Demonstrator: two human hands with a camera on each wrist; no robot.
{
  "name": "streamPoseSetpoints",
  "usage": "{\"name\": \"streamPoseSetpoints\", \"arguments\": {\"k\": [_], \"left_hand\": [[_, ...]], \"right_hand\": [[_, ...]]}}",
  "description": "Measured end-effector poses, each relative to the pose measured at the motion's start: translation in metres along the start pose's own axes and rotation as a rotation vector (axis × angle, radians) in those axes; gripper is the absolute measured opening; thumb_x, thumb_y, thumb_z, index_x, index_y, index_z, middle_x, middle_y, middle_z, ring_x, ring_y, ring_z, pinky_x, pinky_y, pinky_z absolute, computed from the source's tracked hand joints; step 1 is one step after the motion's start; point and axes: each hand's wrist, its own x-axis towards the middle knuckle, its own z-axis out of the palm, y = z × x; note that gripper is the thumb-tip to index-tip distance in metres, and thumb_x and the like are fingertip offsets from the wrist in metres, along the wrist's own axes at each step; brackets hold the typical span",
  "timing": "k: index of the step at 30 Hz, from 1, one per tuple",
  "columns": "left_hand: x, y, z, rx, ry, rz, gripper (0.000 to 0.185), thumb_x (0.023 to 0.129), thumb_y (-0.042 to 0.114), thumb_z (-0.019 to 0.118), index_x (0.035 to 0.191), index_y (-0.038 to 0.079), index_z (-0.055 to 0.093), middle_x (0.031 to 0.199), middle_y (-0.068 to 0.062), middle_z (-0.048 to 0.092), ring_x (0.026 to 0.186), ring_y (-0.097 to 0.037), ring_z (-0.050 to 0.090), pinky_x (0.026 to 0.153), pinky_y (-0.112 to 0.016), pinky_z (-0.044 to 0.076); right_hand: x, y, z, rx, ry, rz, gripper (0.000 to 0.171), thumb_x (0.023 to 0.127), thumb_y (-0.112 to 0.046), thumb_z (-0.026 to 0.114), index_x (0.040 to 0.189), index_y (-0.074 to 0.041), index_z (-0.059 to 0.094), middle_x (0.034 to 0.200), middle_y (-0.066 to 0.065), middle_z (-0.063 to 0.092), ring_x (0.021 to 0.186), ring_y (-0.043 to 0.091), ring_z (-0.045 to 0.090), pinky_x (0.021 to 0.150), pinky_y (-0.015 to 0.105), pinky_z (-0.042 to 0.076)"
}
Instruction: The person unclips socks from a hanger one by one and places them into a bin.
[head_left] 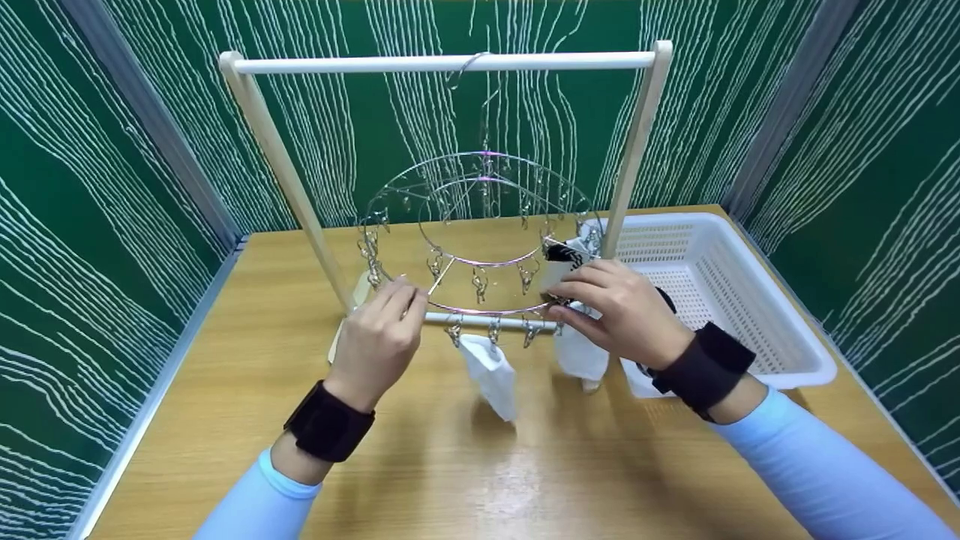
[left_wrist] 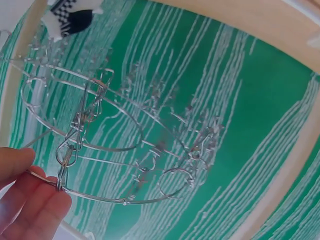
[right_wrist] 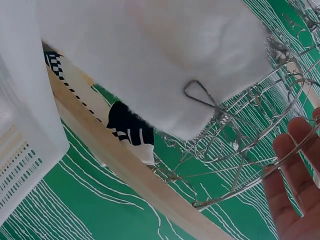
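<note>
A round wire hanger with several metal clips hangs by its hook from the white bar of a wooden rack. My left hand pinches the outer ring at its front left, and its fingers curl on the wire. My right hand holds the ring's front right rim, fingers against the wire, just above a clipped white sock. Another white sock hangs from a front clip. A black-and-white checkered sock hangs at the right rim. The white sock fills the right wrist view.
A white perforated plastic basket stands on the wooden table at the right, right behind my right hand. Green patterned walls close in on three sides. The rack's slanted legs stand behind the hanger.
</note>
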Motion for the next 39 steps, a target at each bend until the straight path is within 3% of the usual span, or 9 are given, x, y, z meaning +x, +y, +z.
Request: {"name": "streamPoseSetpoints", "arguments": {"k": [4,13,19,22,27,32,39], "left_hand": [[-0.001,-0.002,0.001,-0.024,0.005,-0.037,0.008,0.089,-0.01,0.077,0.094,-0.005,0.08,0.092,-0.017,0.08,0.092,-0.033,0.081,0.086,-0.04,0.068],[0.0,0.01,-0.003,-0.131,0.015,-0.175,0.023,0.084,-0.009,0.074,0.106,-0.005,0.079,0.104,-0.019,0.079,0.1,-0.036,0.075,0.094,-0.047,0.064],[0.003,0.03,-0.006,-0.305,0.099,-0.161,0.022,0.081,-0.005,0.077,0.103,-0.004,0.073,0.097,-0.017,0.075,0.087,-0.03,0.07,0.08,-0.039,0.064],[0.001,0.044,-0.006,-0.404,0.101,-0.141,0.02,0.082,-0.002,0.08,0.1,-0.002,0.071,0.092,-0.013,0.074,0.081,-0.025,0.071,0.075,-0.033,0.065],[-0.004,0.061,-0.004,-0.515,0.035,-0.184,0.019,0.086,0.003,0.085,0.1,-0.002,0.073,0.091,-0.012,0.078,0.08,-0.024,0.076,0.077,-0.03,0.066],[-0.006,0.066,0.0,-0.525,-0.056,-0.269,0.031,0.088,0.006,0.087,0.113,-0.006,0.074,0.105,-0.019,0.081,0.098,-0.031,0.08,0.092,-0.039,0.067],[-0.005,0.064,0.004,-0.612,-0.268,-0.428,0.043,0.096,0.016,0.081,0.129,-0.009,0.069,0.123,-0.022,0.078,0.116,-0.037,0.076,0.1,-0.048,0.064]], "right_hand": [[0.0,0.0,0.002,-0.004,0.03,-0.011,0.018,0.089,-0.01,0.087,0.106,-0.006,0.083,0.095,0.007,0.08,0.088,0.027,0.071,0.075,0.042,0.058],[0.003,-0.002,0.002,0.006,0.047,-0.024,0.013,0.089,-0.008,0.088,0.101,-0.006,0.083,0.093,0.005,0.081,0.083,0.024,0.069,0.072,0.04,0.056],[0.003,-0.003,0.001,0.013,0.04,-0.028,0.009,0.092,-0.007,0.085,0.1,-0.005,0.082,0.093,0.006,0.081,0.083,0.023,0.068,0.071,0.039,0.057],[0.004,-0.003,0.0,0.012,0.045,-0.032,0.009,0.09,-0.004,0.085,0.099,-0.004,0.082,0.093,0.007,0.081,0.082,0.024,0.068,0.071,0.04,0.057],[0.006,-0.003,0.0,0.006,0.045,-0.035,0.012,0.087,-0.002,0.087,0.098,-0.004,0.082,0.093,0.007,0.081,0.083,0.025,0.069,0.071,0.04,0.058],[0.008,-0.004,0.0,0.005,0.048,-0.04,0.012,0.089,-0.005,0.086,0.1,-0.004,0.082,0.094,0.007,0.081,0.084,0.026,0.069,0.071,0.04,0.058],[0.007,-0.004,0.001,0.004,0.043,-0.039,0.01,0.09,-0.004,0.085,0.1,-0.004,0.082,0.095,0.008,0.081,0.085,0.027,0.07,0.072,0.041,0.058]]}}
